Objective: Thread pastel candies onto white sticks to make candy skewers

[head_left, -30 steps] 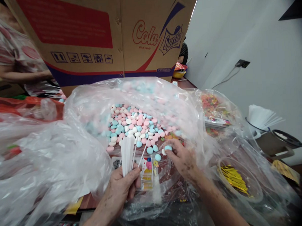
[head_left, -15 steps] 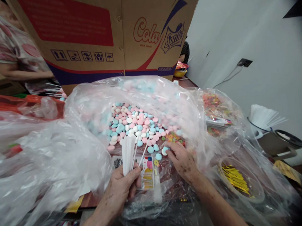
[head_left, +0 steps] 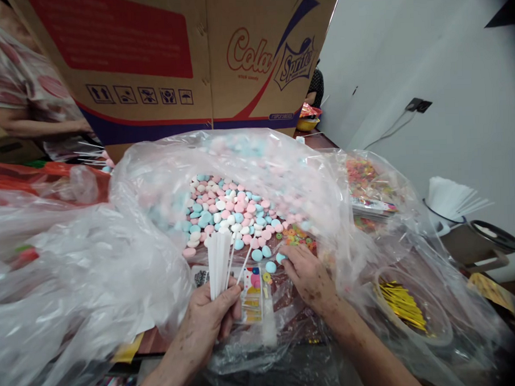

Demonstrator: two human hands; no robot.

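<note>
My left hand [head_left: 214, 311] is closed around a bundle of flat white sticks [head_left: 218, 263], which points up and fans slightly at the top. Curled over the near right edge of the candy pile, my right hand [head_left: 307, 273] has its fingertips beside a blue candy [head_left: 280, 258]; whatever lies under those fingers is hidden. Pink, white and blue round candies [head_left: 228, 208] spill from a large clear plastic bag [head_left: 154, 163]. Small ring-shaped candies [head_left: 300, 235] lie just beyond my right fingers. A printed packet [head_left: 252, 304] rests on the tabletop between my hands.
A tall cardboard box [head_left: 209, 64] stands behind the bag. At right are a clear tub [head_left: 443, 333] with gold twist ties [head_left: 402, 306], a bag of ring candies [head_left: 361, 174] and a dark jug [head_left: 468, 240] near more white sticks [head_left: 452, 199]. Another person [head_left: 26, 83] stands at left.
The white candy at my right fingertips has gone from sight, leaving the blue one showing. My right hand has shifted slightly; my left hand keeps its place with the sticks.
</note>
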